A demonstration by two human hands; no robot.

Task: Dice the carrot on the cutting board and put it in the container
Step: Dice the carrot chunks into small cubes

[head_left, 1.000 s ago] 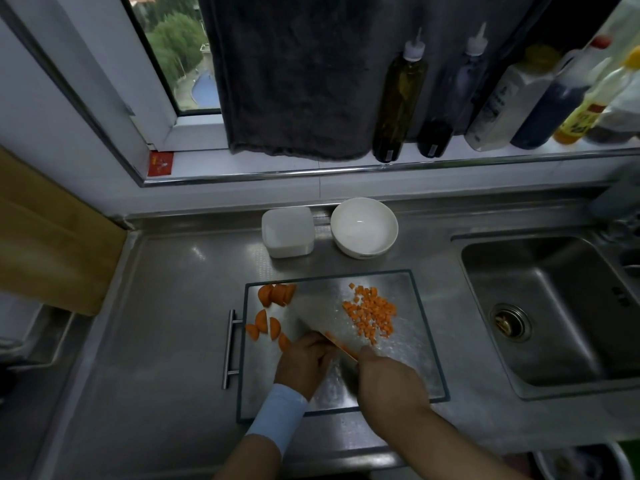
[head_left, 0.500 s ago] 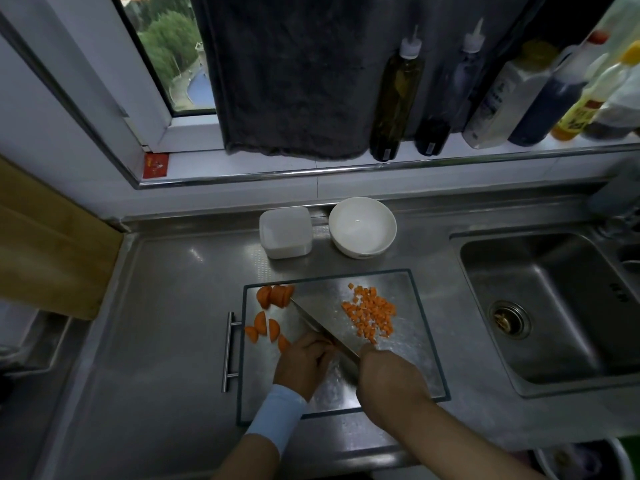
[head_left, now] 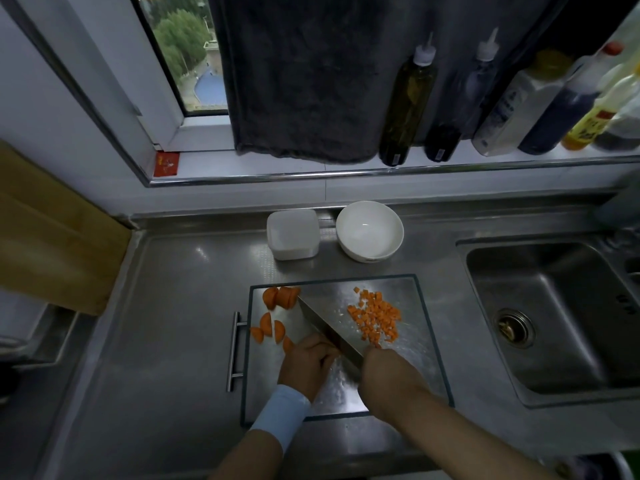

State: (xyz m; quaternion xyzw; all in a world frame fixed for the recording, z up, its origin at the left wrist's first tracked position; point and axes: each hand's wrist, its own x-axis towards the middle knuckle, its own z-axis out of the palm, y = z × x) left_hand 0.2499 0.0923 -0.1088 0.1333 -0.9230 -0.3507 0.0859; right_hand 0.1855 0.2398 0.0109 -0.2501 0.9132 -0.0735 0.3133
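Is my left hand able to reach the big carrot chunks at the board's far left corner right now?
Probably yes. The left hand and the carrot chunks both lie left of the knife, with only loose half slices on the cutting board between them.

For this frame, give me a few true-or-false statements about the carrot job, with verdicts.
1. Diced carrot lies on the board, right of the knife. True.
2. The container holds carrot. False: no carrot shows in it.
3. The right hand grips the knife. True.
4. The bowl sits on the board. False: it stands on the counter beside the container.
5. Larger chunks lie left of the knife. True.
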